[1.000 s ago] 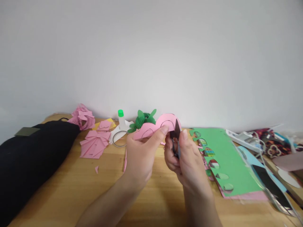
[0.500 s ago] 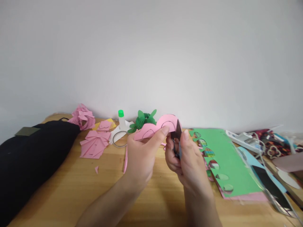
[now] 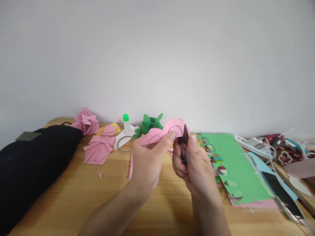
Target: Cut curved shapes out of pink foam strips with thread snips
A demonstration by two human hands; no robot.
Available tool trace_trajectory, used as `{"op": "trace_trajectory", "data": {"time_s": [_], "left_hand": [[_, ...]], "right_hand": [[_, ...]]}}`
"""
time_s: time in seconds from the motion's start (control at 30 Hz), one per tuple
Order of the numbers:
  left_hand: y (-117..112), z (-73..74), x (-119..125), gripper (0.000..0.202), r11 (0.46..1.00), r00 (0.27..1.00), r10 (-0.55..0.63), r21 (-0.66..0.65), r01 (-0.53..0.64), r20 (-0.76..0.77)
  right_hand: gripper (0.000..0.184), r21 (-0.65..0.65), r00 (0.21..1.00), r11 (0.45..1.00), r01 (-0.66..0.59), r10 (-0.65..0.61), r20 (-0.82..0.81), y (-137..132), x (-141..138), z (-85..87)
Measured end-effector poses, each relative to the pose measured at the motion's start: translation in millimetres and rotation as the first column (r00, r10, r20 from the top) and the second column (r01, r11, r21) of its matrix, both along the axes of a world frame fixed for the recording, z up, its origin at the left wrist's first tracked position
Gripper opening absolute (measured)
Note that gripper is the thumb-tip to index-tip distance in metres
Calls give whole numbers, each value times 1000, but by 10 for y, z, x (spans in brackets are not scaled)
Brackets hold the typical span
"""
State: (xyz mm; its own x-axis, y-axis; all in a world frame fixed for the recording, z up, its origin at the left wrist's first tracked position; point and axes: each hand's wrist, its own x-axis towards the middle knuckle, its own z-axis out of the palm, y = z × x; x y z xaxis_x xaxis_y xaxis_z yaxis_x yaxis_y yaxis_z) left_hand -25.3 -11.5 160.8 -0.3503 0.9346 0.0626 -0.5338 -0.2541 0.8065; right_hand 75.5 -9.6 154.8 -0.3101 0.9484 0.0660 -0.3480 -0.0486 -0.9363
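Between its thumb and fingers my left hand (image 3: 150, 160) pinches a piece of pink paper (image 3: 176, 124), which has a rounded, wavy upper edge and dark curved lines drawn on it. My right hand (image 3: 194, 160) is closed around the handles of a pair of scissors (image 3: 184, 135). The dark blades point upward at the right end of the paper, one in front of it. Whether the blades are fully closed is hard to make out. Behind the paper sits a green folded-paper figure (image 3: 150, 124), partly covered.
On the left lie a black bag (image 3: 49, 147), pink folded paper (image 3: 99, 150), a crumpled pink paper form (image 3: 85, 121), a glue stick (image 3: 126, 124) and a ring (image 3: 125, 144). To the right are green sheets (image 3: 238, 167), a power strip (image 3: 254, 146) and a phone (image 3: 280, 190).
Almost nothing differs. Both hands, the pink paper and the scissors stay in nearly the same place, with only a very slight shift at the blades.
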Motion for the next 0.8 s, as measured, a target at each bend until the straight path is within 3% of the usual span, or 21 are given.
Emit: {"op": "trace_trajectory", "data": {"time_s": [0.8], "left_hand": [[-8, 1, -13, 26, 999, 1000, -8, -33, 8, -1]], "right_hand": [[49, 24, 999, 1000, 19, -20, 46, 6, 9, 8]]}}
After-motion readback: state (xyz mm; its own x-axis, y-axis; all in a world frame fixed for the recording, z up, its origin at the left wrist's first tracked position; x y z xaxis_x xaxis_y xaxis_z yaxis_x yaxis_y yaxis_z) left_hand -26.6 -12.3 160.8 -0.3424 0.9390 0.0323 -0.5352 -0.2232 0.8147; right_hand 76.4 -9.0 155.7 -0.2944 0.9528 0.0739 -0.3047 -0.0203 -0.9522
